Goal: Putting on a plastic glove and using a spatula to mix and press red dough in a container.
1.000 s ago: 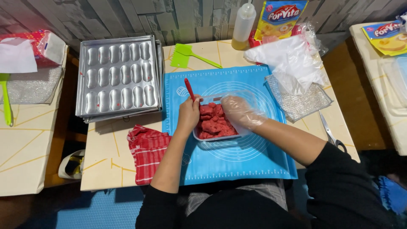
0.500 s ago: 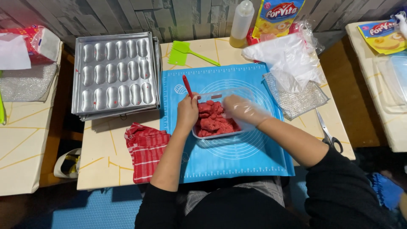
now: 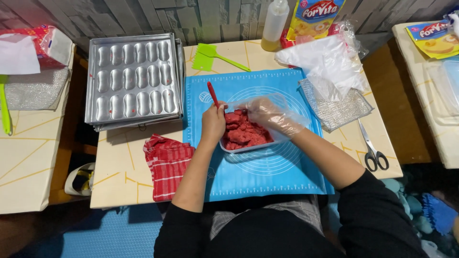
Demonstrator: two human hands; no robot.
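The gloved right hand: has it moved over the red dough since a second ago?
No. The gloved right hand stays on the red dough at the container's right side on the blue mat.

Red dough (image 3: 244, 134), blue mat (image 3: 267, 172), red-and-white checked cloth (image 3: 167, 165), green spatula (image 3: 217, 57), silver mould tray (image 3: 134, 79).

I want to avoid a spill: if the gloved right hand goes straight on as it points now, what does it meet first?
The right hand points leftward over the container, so it would probably meet the red dough first, then the left hand; depth is unclear.
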